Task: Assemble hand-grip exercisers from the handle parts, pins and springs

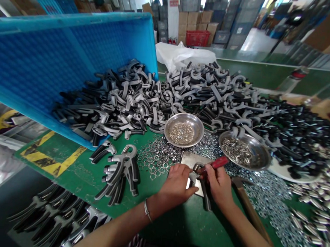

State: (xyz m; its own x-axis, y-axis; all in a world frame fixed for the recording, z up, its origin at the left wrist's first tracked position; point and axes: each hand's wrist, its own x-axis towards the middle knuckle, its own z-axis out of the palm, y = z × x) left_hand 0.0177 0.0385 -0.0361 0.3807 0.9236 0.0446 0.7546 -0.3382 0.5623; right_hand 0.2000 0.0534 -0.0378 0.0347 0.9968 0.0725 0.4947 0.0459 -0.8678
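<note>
Our right hand [218,183] had its fingers [212,172] closed around a red-handled tool [220,162], whose tip we could not see among the parts. Our left hand [174,182] sat just beside it, fingers curled and bent inward over a steel plate [192,159]; we could not tell whether they were clamping anything. Between the hands, a hand gripper [201,186] rested against the plate, its dark handle pointing toward the near edge of the desk.

Just past the fingertips lay a loose scatter of steel rings [154,156], with two steel dishes behind it: one of small rings [182,134], one of short metal pins [243,149]. A hammer [249,204] lay to the right of our right hand, its wooden handle running toward the near edge.

Left of the hands sat a small heap of assembled hand grippers [120,177], and a further batch [53,217] lay beyond the near left corner of the green desk [76,181]. Far more remained in pieces: grey and black handle parts [212,93] spread along the far edge, spilling from a tipped blue plastic crate [59,59], and small black parts [299,136] covered the right side.
</note>
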